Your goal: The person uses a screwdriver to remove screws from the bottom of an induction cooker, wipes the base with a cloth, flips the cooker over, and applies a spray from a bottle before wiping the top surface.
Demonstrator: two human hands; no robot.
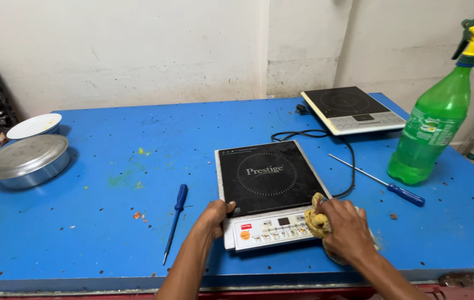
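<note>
An induction cooktop (265, 178) with a black glass top and a white control panel lies on the blue table (81, 211) near its front edge. My left hand (215, 215) grips the cooktop's front left corner. My right hand (347, 229) is closed on a yellow cloth (317, 220) and presses it against the panel's right end. The cooktop's black cord (326, 145) loops away behind it.
A second cooktop (352, 109) sits at the back right. A green spray bottle (437, 122) stands at the right. One blue-handled screwdriver (175, 220) lies left of the cooktop, another (381, 181) to its right. A steel lidded pan (26, 161) and white bowl (35, 125) rest far left.
</note>
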